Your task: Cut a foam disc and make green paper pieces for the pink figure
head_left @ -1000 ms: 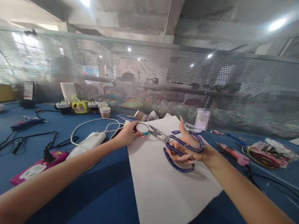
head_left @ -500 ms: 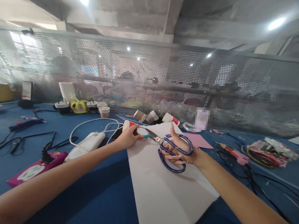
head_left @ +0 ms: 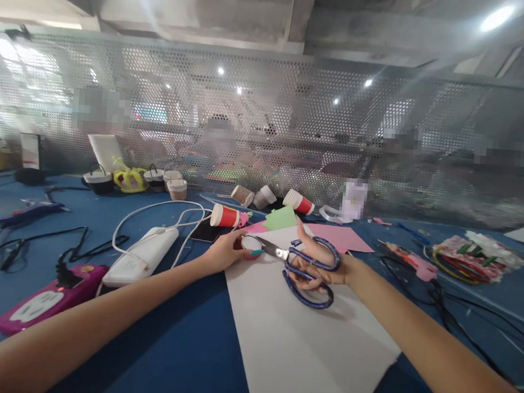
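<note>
My left hand (head_left: 226, 252) is closed around a small paper cup (head_left: 250, 243), whose pale round end faces me; a bit of red shows below it. A teal patch lies at the thumb tip. In my right hand (head_left: 313, 263) are scissors (head_left: 280, 253) with blue-wrapped handles, fingers through the loops and thumb raised. Their blades point left and reach the cup's edge; I cannot tell whether they touch it. Beneath both hands lies a large white paper sheet (head_left: 296, 342). Just behind my left hand, a red and white paper cup (head_left: 225, 216) rests on its side.
Green paper (head_left: 281, 218) and pink paper (head_left: 344, 238) lie behind the sheet. To the left are a white power strip (head_left: 143, 256), a purple socket block (head_left: 52, 298) and cables. A pink glue gun (head_left: 412, 262) is at right. A perforated metal screen (head_left: 267, 125) borders the table's back.
The view has shifted slightly. The held cup's pale end now faces me, with the scissor blades beside it. The green paper and the cup lying behind are more exposed.
</note>
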Available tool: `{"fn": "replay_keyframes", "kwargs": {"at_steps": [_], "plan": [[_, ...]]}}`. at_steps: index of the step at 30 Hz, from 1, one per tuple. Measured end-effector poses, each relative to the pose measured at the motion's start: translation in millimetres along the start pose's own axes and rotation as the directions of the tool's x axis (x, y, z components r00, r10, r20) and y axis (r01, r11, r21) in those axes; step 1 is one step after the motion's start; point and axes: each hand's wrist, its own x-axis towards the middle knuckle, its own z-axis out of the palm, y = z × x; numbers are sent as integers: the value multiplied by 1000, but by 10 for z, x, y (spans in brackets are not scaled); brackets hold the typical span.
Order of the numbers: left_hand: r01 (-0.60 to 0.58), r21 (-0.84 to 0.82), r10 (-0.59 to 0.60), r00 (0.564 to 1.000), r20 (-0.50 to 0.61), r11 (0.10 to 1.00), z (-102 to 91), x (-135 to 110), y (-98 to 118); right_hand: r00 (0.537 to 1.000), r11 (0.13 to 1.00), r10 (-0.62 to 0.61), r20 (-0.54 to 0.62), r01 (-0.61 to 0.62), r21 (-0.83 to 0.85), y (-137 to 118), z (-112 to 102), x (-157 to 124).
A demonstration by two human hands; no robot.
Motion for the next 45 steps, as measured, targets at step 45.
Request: {"fn": "replay_keyframes", "kwargs": {"at_steps": [45], "plan": [[-52,283,35,997,66,958,19,122,84,939,870,295,-176,-188,455,366,53,9]]}}
